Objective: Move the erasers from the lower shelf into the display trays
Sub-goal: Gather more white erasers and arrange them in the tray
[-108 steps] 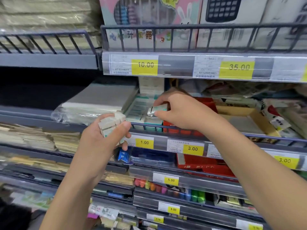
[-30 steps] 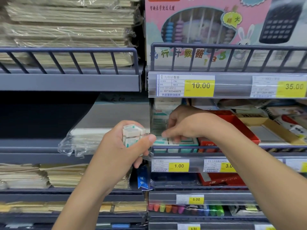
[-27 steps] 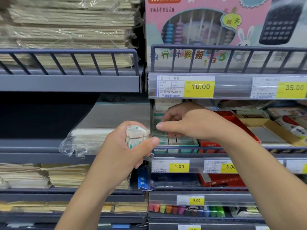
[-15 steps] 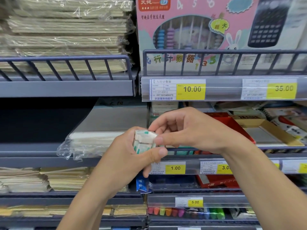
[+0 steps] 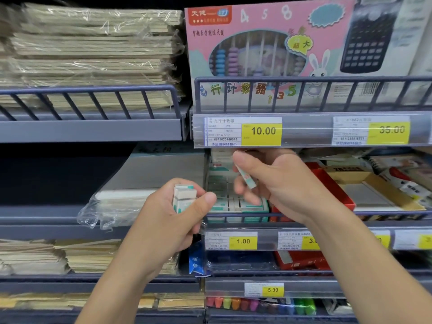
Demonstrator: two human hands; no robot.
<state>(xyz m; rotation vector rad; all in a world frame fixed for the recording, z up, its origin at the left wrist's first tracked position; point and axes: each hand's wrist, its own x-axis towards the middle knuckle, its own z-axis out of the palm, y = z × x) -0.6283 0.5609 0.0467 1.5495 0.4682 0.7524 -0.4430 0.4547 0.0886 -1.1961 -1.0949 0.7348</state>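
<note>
A single eraser [image 5: 245, 177], white with a green end, sits pinched between the thumb and fingers of my right hand [image 5: 278, 183], held on a slant just above the display tray [image 5: 236, 204] and not yet touching the rows inside it. That tray is my marker for everything here: it stands behind the wire rail over the 1.00 price tag [image 5: 243, 241], and its front rows are already filled with erasers lying side by side; farther back the rows are blurred and partly hidden by my hand, so I cannot tell how full they are. Just left of the tray, my left hand [image 5: 173, 218] grips a small stack of erasers [image 5: 183, 197], fingers and thumb curled round it, so several pieces are left to place. I judge the job well under way but unfinished: one eraser about to go in, a handful waiting, and any stock on the lower shelf out of my sight. Right of the tray lies a red box [image 5: 336, 190]. Left of it, a plastic-wrapped pack [image 5: 112, 202] juts off the neighbouring shelf. Above the tray stands a pink abacus box [image 5: 257, 43] over the 10.00 tag [image 5: 261, 131].
</note>
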